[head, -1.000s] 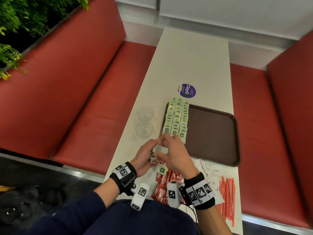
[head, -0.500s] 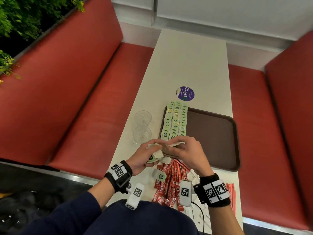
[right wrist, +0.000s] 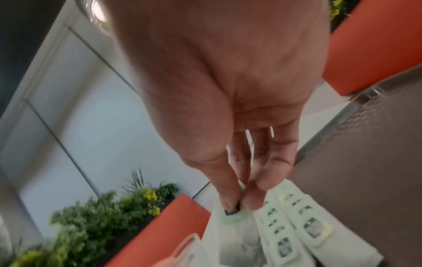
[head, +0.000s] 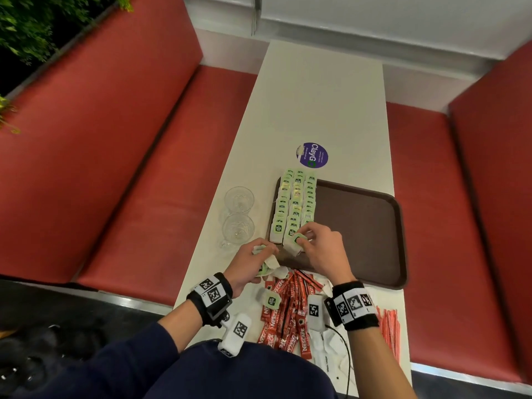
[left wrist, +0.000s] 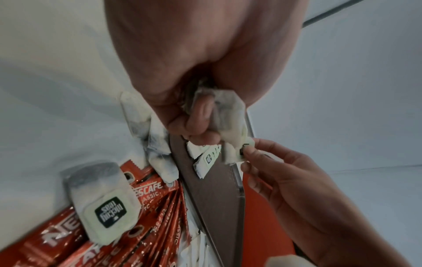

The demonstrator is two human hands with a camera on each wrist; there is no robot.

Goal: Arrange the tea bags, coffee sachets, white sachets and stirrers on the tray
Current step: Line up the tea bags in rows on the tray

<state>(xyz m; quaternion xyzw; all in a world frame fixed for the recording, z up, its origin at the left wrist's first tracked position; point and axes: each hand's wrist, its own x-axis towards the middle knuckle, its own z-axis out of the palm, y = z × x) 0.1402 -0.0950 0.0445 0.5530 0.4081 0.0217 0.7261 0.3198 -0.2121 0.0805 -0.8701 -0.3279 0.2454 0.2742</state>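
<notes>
Head view: three overlapping rows of green-tagged tea bags [head: 295,203] along the left side of the brown tray [head: 365,226] on the white table [head: 322,105]; right hand [head: 322,251] over the tray's near left corner, thumb and fingertips pinching the green tag of one tea bag [head: 295,243] at the near end of the rows; left hand [head: 247,263] just left of that corner, fingers curled round a small bunch of tea bags [head: 269,264]; red Nescafe coffee sachets [head: 288,318] fanned on the table between the wrists, a loose tea bag [head: 272,300] lying on them; white sachets [head: 325,347] beneath and beside them at the near edge; red stirrers [head: 390,329] in a bundle at the near right; two clear glasses [head: 239,214] left of the tray; purple round sticker [head: 312,155] beyond the tray; red bench seats on both sides.

Left wrist view: left hand [left wrist: 200,59] closed on crumpled tea bags [left wrist: 230,115], more hanging at its left; right hand [left wrist: 285,180] nipping a green tag at their tip; tray edge [left wrist: 212,195] running below; loose tea bag [left wrist: 102,202] on Nescafe sachets [left wrist: 148,216].

Right wrist view: right hand [right wrist: 228,90], thumb and fingers narrowly pinched on a tea bag's tag [right wrist: 233,211], bag hanging blurred below; tea bag rows [right wrist: 297,225] just right of it on the tray [right wrist: 365,162]; green plants behind.
</notes>
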